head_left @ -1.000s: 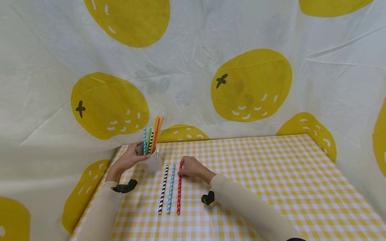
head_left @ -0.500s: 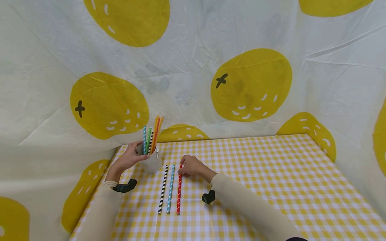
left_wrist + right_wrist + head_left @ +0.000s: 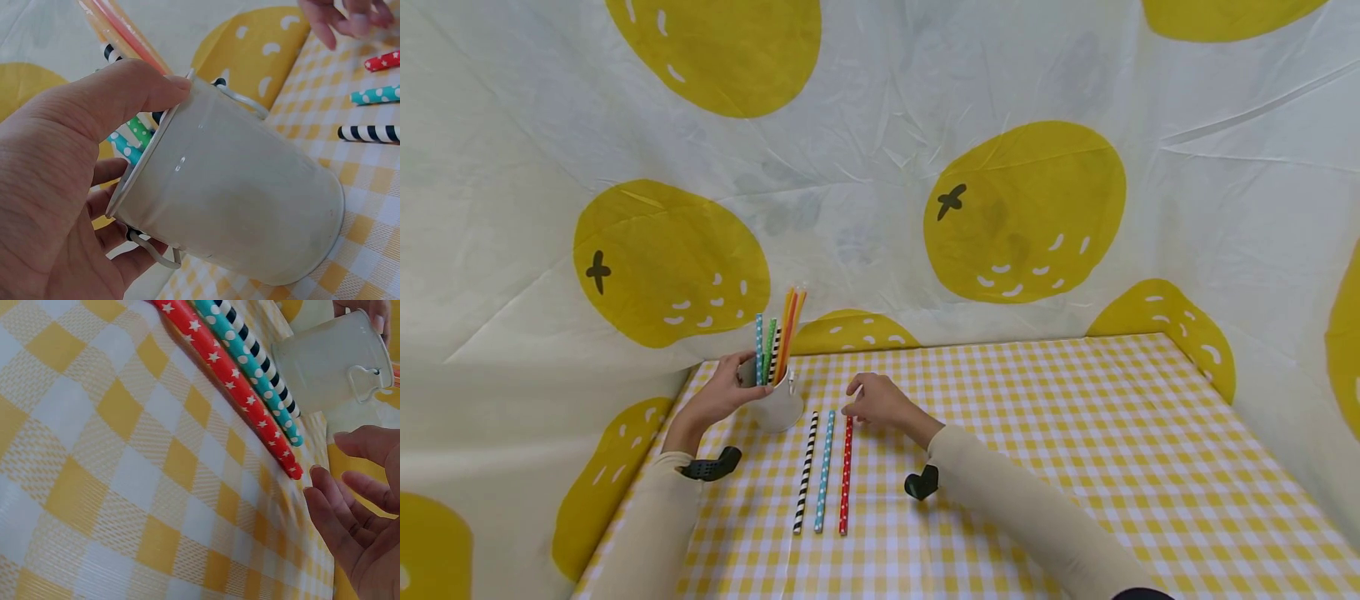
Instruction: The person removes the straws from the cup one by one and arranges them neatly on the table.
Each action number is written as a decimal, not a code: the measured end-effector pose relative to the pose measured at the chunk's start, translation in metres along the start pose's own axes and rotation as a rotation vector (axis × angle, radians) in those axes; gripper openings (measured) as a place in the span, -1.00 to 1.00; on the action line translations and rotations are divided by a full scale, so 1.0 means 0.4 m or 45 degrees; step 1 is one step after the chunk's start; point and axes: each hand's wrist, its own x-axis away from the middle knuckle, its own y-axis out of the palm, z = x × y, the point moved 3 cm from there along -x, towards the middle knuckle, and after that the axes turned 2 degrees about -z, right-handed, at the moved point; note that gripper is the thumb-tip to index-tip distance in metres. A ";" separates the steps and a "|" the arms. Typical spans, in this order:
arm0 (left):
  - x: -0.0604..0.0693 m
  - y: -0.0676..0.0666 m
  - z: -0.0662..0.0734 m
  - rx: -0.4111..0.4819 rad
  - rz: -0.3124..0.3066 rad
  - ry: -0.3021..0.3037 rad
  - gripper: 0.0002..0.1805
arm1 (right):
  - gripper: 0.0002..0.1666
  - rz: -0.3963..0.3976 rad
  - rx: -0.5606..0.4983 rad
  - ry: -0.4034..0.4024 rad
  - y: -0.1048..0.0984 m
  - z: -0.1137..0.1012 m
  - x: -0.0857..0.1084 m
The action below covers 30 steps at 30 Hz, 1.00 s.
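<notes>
My left hand (image 3: 722, 396) grips the rim of a small white metal bucket (image 3: 237, 181), thumb on the near side and fingers round the far side. Several straws (image 3: 778, 342) stand in the bucket: blue dotted, green, black-and-white striped and orange ones. Three paper straws lie side by side on the cloth. From left to right they are a black-and-white striped straw (image 3: 806, 475), a blue straw with white dots (image 3: 825, 471) and a red straw with white stars (image 3: 234, 378). Just beyond the red straw's far end, my right hand (image 3: 880, 402) hovers with its fingers apart and nothing between them.
A yellow-and-white checked cloth (image 3: 1037, 433) covers the table. Behind and to the left hangs a white curtain (image 3: 850, 242) printed with big yellow fruit. The bucket's wire handle loops (image 3: 156, 250) stick out at its sides.
My right hand has let go of the red straw and moved slightly up and away from its far end. My left hand and the bucket have stayed in place.
</notes>
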 end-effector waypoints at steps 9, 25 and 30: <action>0.001 0.003 -0.001 -0.008 0.006 -0.019 -0.02 | -0.65 0.055 -0.019 -0.113 -0.036 -0.052 -0.014; 0.006 0.004 0.009 0.040 0.015 -0.029 0.00 | -0.69 0.130 -0.010 -0.279 -0.053 -0.169 -0.056; 0.005 0.005 0.011 0.068 0.017 -0.028 0.01 | -0.65 0.122 -0.015 -0.292 -0.050 -0.198 -0.067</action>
